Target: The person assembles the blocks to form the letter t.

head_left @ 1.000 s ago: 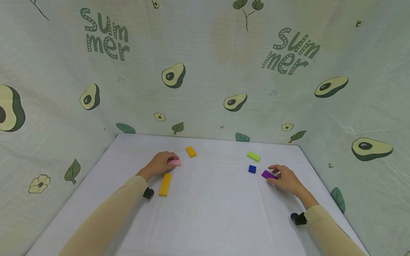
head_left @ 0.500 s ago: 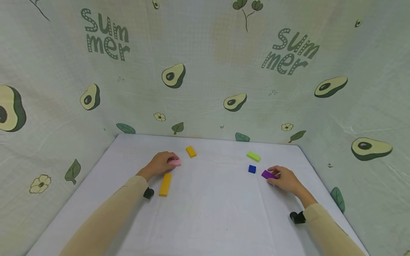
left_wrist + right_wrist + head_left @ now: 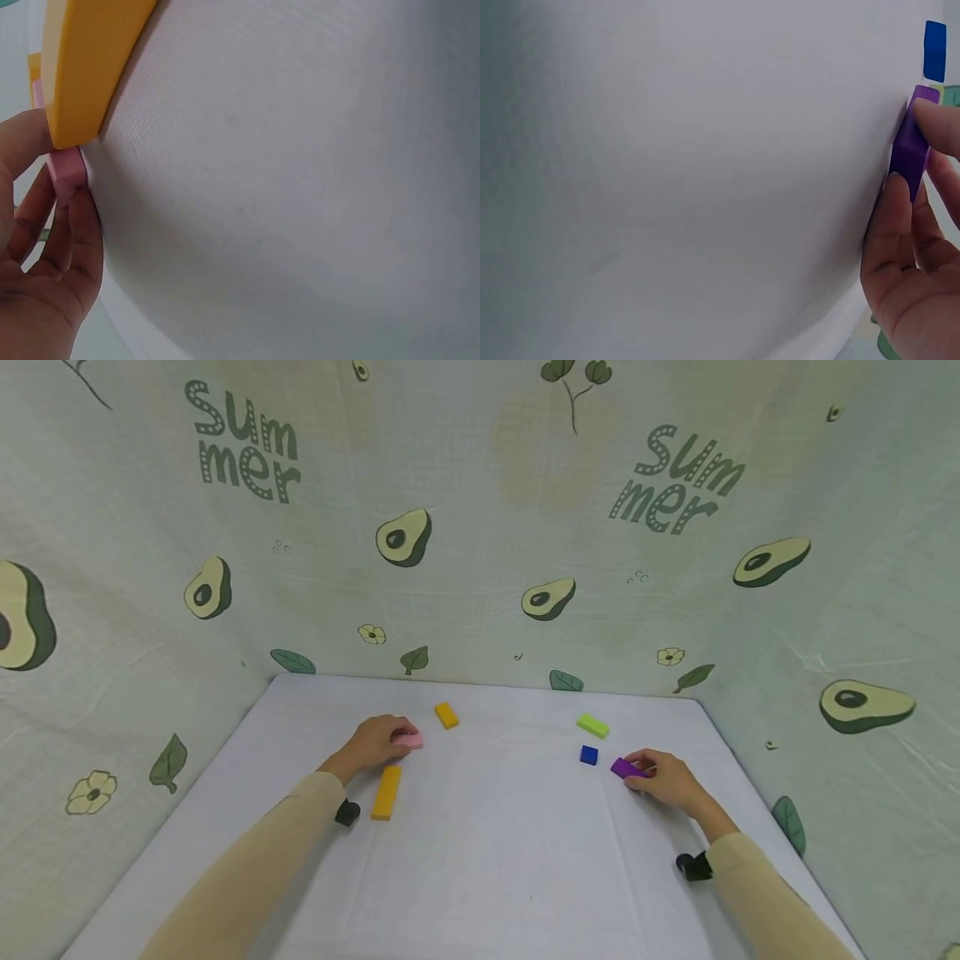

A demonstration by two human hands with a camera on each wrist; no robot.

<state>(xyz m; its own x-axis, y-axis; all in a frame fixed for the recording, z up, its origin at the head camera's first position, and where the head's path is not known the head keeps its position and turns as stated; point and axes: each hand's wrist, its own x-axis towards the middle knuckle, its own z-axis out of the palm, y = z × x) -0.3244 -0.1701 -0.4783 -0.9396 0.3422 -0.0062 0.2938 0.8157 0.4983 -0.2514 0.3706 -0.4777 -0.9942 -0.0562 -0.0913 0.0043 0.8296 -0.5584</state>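
My left hand pinches a pink block on the left half of the table. In the left wrist view the thumb and fingertips hold the pink block, its far end hidden behind a long yellow-orange block. That long block lies just in front of the hand in the head view. On the right, my right hand grips a purple block. Seen from the right wrist, the thumb lies on one side of the purple block and fingertips meet its near end.
A small blue cube sits left of the purple block, with a lime green block behind it. A shorter yellow-orange block lies beyond the pink one. Patterned cloth walls the white table at back and sides.
My right fingers have closed in on the purple block, the forefinger coming down toward it. The left hand and the pink block stay in place. The head view has shifted very slightly.
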